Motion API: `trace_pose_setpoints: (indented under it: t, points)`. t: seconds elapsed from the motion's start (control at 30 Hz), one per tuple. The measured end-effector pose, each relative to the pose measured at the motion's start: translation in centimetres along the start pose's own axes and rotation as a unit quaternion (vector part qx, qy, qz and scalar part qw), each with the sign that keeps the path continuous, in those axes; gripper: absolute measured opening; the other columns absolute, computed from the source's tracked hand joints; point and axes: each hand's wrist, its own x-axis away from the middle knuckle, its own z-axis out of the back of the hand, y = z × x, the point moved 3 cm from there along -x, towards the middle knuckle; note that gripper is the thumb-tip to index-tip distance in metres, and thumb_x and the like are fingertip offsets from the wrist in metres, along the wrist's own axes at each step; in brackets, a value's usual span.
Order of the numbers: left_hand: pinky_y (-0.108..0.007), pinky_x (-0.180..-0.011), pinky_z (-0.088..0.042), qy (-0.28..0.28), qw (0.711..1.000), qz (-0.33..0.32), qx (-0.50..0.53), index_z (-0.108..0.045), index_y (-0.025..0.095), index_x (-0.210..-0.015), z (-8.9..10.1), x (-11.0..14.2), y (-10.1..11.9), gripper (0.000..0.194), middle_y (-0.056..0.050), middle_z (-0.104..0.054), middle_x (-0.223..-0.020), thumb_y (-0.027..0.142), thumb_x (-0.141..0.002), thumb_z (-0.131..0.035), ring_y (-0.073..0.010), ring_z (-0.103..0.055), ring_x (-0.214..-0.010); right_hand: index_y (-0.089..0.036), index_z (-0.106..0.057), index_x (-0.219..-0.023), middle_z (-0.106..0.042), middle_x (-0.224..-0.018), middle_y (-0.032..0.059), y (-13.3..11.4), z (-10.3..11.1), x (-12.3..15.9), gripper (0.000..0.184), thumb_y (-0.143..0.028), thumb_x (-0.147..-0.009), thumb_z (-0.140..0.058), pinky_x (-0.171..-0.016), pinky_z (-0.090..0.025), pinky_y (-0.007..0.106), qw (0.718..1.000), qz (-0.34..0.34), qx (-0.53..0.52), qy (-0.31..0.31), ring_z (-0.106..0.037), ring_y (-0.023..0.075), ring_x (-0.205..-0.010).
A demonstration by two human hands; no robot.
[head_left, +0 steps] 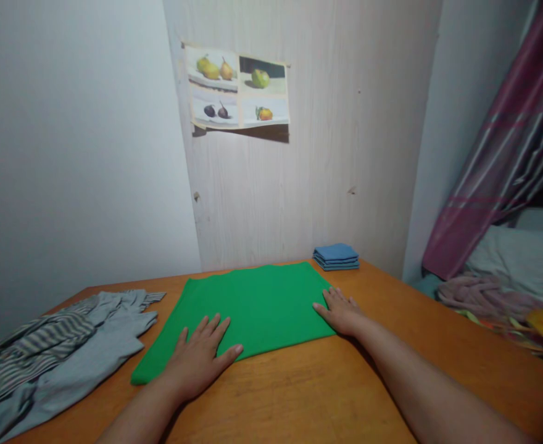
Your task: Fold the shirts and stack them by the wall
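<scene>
A green cloth point(266, 302) lies spread out and mostly smooth on the wooden table point(299, 394), its left edge looking folded over. On its near left part rests my left hand point(202, 351), palm down with the fingers spread. My right hand point(340, 310) lies flat on the cloth's right edge, fingers apart and the thumb pointing inward. Neither hand grips anything. Beyond the cloth's far right corner sits a small folded stack of blue cloth point(336, 256).
Crumpled grey and striped clothes point(68, 345) cover the table's left side. Behind the table, a poster of fruit paintings point(238, 86) hangs on the wall. A purple curtain point(479, 166) and a heap of bedding point(493, 293) are at the right.
</scene>
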Motion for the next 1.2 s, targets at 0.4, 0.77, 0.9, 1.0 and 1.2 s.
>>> trace_pose_setpoints:
  t: [0.4, 0.77, 0.9, 1.0, 1.2]
  points:
    - [-0.064, -0.119, -0.009, -0.015, 1.000, -0.004, 0.018, -0.030, 0.030, -0.155, 0.3, 0.5, 0.1, 0.086, -0.005, -0.016, -0.164, 0.081, -0.085, -0.027, -0.0332, -0.009, -0.152, -0.013, -0.033, -0.155, -0.022, -0.163, 0.0165, 0.7, -0.5, -0.1, 0.086, -0.071, -0.092, -0.028, -0.116, -0.022, 0.056, 1.000, 0.028, 0.009, 0.010, -0.019, 0.0347, -0.150]
    - [-0.054, -0.122, -0.013, -0.036, 0.997, -0.017, 0.067, -0.034, 0.026, -0.154, 1.3, 1.6, -1.7, 0.090, -0.009, -0.020, -0.163, 0.080, -0.083, -0.040, -0.0295, -0.014, -0.151, -0.020, -0.070, -0.095, -0.072, -0.098, 0.0119, 1.0, 3.2, 0.4, 0.042, -0.052, -0.091, -0.043, -0.072, -0.044, 0.034, 0.987, 0.114, -0.055, 0.096, -0.066, 0.0261, -0.089]
    - [-0.054, -0.122, -0.013, -0.035, 0.997, -0.003, 0.072, -0.034, 0.026, -0.154, 1.3, 1.7, -2.0, 0.089, -0.009, -0.019, -0.163, 0.081, -0.085, -0.032, -0.0302, -0.013, -0.151, -0.021, -0.062, -0.079, -0.069, -0.081, 0.0073, 0.7, 3.3, 0.8, 0.033, -0.048, -0.091, -0.045, -0.061, -0.034, 0.030, 0.989, 0.117, -0.045, 0.078, -0.061, 0.0210, -0.074]
    - [-0.054, -0.121, -0.013, -0.046, 0.997, -0.001, 0.064, -0.033, 0.025, -0.155, 1.1, 1.6, -2.0, 0.090, -0.009, -0.019, -0.163, 0.081, -0.084, -0.033, -0.0307, -0.012, -0.152, -0.021, -0.060, -0.078, -0.069, -0.080, 0.0062, 0.8, 2.9, 0.8, 0.027, -0.044, -0.090, -0.049, -0.059, -0.031, 0.029, 0.992, 0.108, -0.048, 0.050, -0.061, 0.0199, -0.073]
    - [-0.047, -0.119, -0.023, -0.023, 0.997, -0.020, 0.064, -0.045, 0.025, -0.147, 2.1, 2.0, -1.8, 0.081, -0.011, -0.037, -0.158, 0.072, -0.081, -0.051, -0.0322, -0.029, -0.147, -0.021, -0.061, -0.078, -0.068, -0.077, 0.0058, 0.7, 3.1, 1.0, 0.026, -0.043, -0.088, -0.052, -0.058, -0.029, 0.029, 0.990, 0.111, -0.071, 0.046, -0.059, 0.0188, -0.070]
